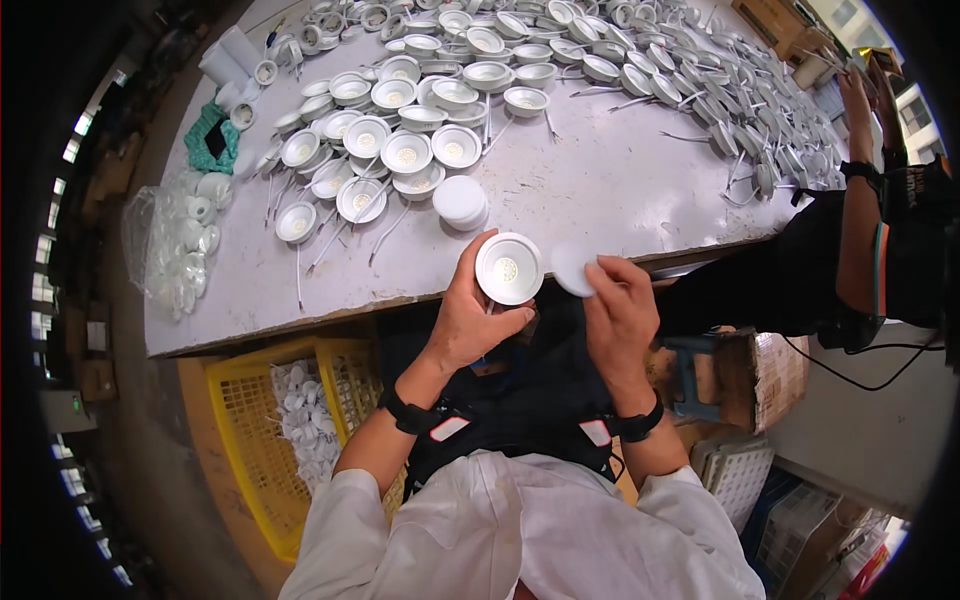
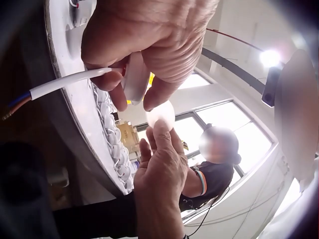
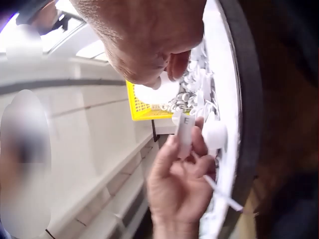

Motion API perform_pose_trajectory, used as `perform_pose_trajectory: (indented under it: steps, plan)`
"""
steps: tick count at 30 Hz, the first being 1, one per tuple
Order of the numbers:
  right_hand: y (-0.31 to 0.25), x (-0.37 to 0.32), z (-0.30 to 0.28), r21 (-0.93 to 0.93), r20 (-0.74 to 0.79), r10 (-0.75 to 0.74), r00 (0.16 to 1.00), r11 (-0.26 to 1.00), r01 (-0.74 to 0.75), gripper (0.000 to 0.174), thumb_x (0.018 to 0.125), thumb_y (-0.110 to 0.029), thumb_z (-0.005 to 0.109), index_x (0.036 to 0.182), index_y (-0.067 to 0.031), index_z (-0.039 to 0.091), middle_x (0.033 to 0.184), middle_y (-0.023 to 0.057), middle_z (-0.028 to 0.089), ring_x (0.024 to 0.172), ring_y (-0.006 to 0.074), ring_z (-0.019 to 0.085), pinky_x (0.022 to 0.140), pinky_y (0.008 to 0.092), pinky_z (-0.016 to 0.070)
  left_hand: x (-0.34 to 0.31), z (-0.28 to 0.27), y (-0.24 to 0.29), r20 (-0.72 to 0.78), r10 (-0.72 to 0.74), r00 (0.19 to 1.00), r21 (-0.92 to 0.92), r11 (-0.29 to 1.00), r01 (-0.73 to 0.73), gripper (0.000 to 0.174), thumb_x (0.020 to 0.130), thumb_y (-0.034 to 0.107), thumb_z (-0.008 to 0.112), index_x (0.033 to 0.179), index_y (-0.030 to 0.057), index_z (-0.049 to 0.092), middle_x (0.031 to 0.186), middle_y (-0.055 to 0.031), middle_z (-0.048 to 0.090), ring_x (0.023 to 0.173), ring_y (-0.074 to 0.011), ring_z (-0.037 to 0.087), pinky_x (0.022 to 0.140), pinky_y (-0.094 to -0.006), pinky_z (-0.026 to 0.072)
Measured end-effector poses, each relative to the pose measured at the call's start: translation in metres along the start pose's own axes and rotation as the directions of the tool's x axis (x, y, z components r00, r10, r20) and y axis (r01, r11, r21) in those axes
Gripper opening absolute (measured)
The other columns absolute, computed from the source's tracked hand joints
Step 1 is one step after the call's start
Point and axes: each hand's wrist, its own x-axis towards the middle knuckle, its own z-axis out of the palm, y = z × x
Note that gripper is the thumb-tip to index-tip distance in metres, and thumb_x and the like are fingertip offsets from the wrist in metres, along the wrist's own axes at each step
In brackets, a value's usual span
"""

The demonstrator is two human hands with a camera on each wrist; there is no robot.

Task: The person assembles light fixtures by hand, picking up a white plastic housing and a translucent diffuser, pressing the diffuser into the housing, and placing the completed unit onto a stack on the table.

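Observation:
My left hand (image 1: 468, 318) grips a round white lamp housing (image 1: 510, 268) by its rim, its yellowish LED disc facing up. In the left wrist view a white cable (image 2: 65, 82) with stripped coloured ends comes out of the housing (image 2: 135, 79). My right hand (image 1: 620, 318) pinches a thin, frosted white disc (image 1: 572, 270) at its edge, just right of the housing and apart from it. On the table, beyond my left hand, stands a stack of white discs (image 1: 461, 203).
Many lamp housings (image 1: 407, 152) with cables cover the table's (image 1: 600, 190) far side. A plastic bag of white parts (image 1: 190, 240) lies left. Below the edge stands a yellow crate (image 1: 250, 440). Another person (image 1: 868, 220) is at the right.

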Motion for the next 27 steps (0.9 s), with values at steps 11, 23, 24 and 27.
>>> perform_pose_trajectory:
  steps: [11, 23, 24, 27]
  plan:
    - [-0.002, -0.004, -0.008, 0.429, 0.335, 0.626, 0.704, 0.564, -0.705, 0.022, 0.079, -0.002, 0.062, 0.100, 0.0005, 0.063, 0.085, 0.0058, 0.061, 0.069, 0.0112, 0.057, 0.058, 0.0225, 0.0487, 0.004, 0.009, -0.001, 0.039, 0.057, 0.998, 0.119, 0.991, -0.061, 0.089, 0.065, -0.007, 0.070, 0.136, 0.0061, 0.018, 0.122, -0.0112, 0.043, 0.110, -0.0175, 0.047, 0.090, -0.0297, 0.0423]
    - [-0.001, -0.005, 0.020, 0.449, 0.549, 0.629, 0.550, 0.334, -0.829, 0.032, 0.080, -0.007, 0.064, 0.109, 0.0049, 0.056, 0.081, 0.0033, 0.059, 0.061, 0.0054, 0.053, 0.051, 0.0171, 0.0459, 0.008, 0.010, -0.024, 0.011, 0.087, 0.996, 0.398, 0.913, -0.084, 0.053, 0.082, 0.018, 0.062, 0.126, 0.0032, 0.036, 0.111, -0.0107, 0.053, 0.103, -0.0172, 0.051, 0.088, -0.0304, 0.0420]
    - [-0.001, -0.005, 0.021, 0.441, 0.550, 0.634, 0.544, 0.332, -0.834, 0.032, 0.080, -0.008, 0.064, 0.108, 0.0049, 0.056, 0.081, 0.0036, 0.059, 0.062, 0.0059, 0.054, 0.050, 0.0170, 0.0457, 0.008, 0.009, -0.025, 0.011, 0.099, 0.995, 0.392, 0.915, -0.095, 0.049, 0.084, 0.018, 0.059, 0.126, 0.0035, 0.037, 0.111, -0.0107, 0.053, 0.102, -0.0170, 0.051, 0.087, -0.0303, 0.0421]
    - [0.000, -0.006, 0.025, 0.448, 0.548, 0.634, 0.546, 0.329, -0.831, 0.034, 0.080, -0.009, 0.066, 0.109, 0.0056, 0.054, 0.079, 0.0025, 0.058, 0.062, 0.0048, 0.053, 0.051, 0.0169, 0.0459, 0.008, 0.008, -0.025, 0.010, 0.116, 0.993, 0.391, 0.914, -0.110, 0.045, 0.086, 0.017, 0.057, 0.125, 0.0038, 0.038, 0.110, -0.0107, 0.054, 0.101, -0.0166, 0.051, 0.087, -0.0300, 0.0423]
